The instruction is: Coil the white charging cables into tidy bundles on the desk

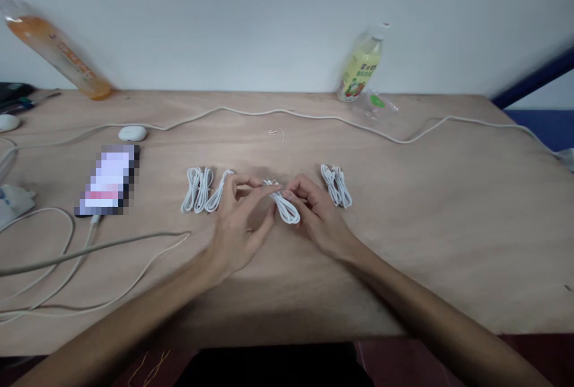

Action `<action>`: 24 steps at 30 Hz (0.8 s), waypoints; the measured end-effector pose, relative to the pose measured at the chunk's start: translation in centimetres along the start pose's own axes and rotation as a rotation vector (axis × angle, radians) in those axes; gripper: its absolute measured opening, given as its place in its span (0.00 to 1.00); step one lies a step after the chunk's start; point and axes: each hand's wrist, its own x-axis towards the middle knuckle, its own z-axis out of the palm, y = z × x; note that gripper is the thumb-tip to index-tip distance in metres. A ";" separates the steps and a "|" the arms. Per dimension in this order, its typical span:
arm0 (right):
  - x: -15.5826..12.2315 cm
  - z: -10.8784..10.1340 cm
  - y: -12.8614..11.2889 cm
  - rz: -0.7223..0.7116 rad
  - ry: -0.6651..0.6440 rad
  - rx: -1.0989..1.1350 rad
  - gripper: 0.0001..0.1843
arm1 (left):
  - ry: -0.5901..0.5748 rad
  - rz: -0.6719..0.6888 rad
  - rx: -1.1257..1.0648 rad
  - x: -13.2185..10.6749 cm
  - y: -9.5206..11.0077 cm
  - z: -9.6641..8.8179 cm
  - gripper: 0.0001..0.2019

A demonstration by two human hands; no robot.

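Note:
A coiled white cable (287, 209) is between my two hands near the middle of the table. My left hand (240, 219) grips its left side, index finger across the upper part and thumb beside the loops. From the right, my right hand (314, 210) pinches near the coil's upper middle with thumb and forefinger; any tie in that pinch is too small to make out. Left of my left hand lie two bundled white cables (198, 189) and another white coil (219, 192), partly covered by my fingers. Two more bundled cables (336, 186) lie beyond my right hand.
A phone (107, 180) with a plugged-in cord and a white earbud case (133, 133) lie at left. An orange drink bottle (63, 55) and a yellow bottle (361, 70) lean against the wall. A long white cord (278, 112) crosses the table behind small scraps (277, 133).

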 end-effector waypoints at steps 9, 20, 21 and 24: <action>0.0 -0.1 0.2 -0.007 -0.071 0.057 0.17 | 0.087 0.066 -0.012 -1.0 -0.3 0.7 0.07; -0.5 1.1 0.1 -0.218 0.129 -0.211 0.12 | 0.020 -0.531 -0.603 0.4 1.1 0.4 0.26; -0.5 1.1 0.1 -0.223 0.126 -0.210 0.11 | 0.000 -0.568 -0.671 0.5 1.1 0.4 0.28; -0.4 0.9 0.3 -0.239 0.107 -0.173 0.11 | -0.070 -0.689 -0.929 0.6 0.6 0.7 0.29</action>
